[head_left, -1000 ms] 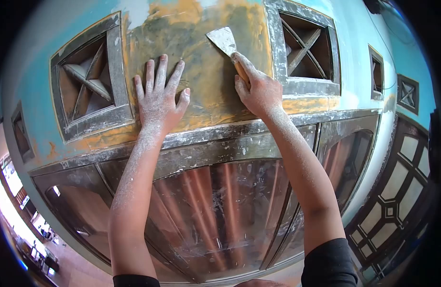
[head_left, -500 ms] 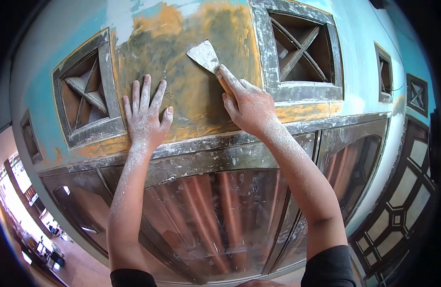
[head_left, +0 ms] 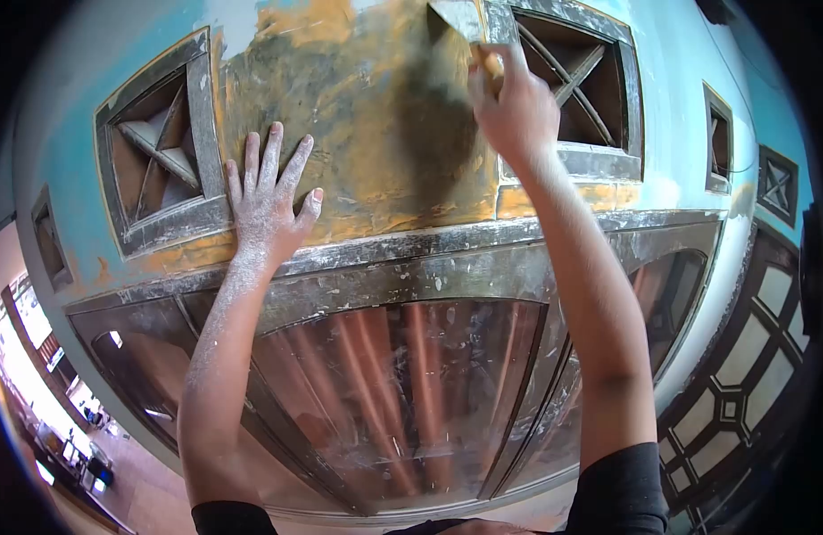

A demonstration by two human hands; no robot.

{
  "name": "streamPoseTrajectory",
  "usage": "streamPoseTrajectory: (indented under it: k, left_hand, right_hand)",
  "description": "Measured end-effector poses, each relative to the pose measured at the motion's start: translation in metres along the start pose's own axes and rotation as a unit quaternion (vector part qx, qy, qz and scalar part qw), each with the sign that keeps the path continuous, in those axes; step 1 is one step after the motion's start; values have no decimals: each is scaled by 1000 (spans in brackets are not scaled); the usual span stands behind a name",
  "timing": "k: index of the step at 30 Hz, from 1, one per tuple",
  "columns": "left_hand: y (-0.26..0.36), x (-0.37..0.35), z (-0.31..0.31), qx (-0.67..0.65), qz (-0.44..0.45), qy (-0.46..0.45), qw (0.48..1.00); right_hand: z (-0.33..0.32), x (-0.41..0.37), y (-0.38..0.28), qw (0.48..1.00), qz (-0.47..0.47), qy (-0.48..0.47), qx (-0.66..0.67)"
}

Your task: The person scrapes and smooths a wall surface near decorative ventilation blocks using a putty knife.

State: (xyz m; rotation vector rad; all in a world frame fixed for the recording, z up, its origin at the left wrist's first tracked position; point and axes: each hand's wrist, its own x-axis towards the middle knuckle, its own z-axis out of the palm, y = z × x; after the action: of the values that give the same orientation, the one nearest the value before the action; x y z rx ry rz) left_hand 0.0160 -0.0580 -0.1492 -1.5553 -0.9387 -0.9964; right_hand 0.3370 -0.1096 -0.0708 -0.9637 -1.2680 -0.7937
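My left hand (head_left: 267, 205), dusted white, lies flat with spread fingers against the scraped wall panel (head_left: 358, 152), near its lower left. That panel shows patchy orange and dark grey-green, with turquoise and white paint around it. My right hand (head_left: 518, 111) is closed around the handle of a putty knife (head_left: 458, 18) at the panel's upper right. The knife's whitish blade points up and left, close to the panel's top edge, and throws a shadow on the wall below. Slight motion blur softens the right fingers.
Framed vents with crossed slats flank the panel, one on the left (head_left: 161, 147) and one on the right (head_left: 590, 89). Below runs a paint-spotted wooden beam (head_left: 384, 254) above glass panes (head_left: 411, 401) with reddish curtains behind. A dark lattice door (head_left: 737, 392) stands at far right.
My right hand has moved up and to the right with the putty knife, from mid-panel to the upper right. My left hand stays on the wall in nearly the same place.
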Motion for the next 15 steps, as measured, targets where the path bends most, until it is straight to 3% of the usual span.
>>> streamPoseTrajectory:
  k: [6,9,15]
  left_hand:
    - [-10,38,-13,6,49,-13,999]
    - [-17,71,-8,9,55,16,998]
    - [0,76,8,21,15,76,997]
  right_hand:
    - [11,56,-3,988,-40,47,-140]
    - [-5,60,-17,992,6,-1,-124]
    - [4,65,-5,990,-32,37,-135]
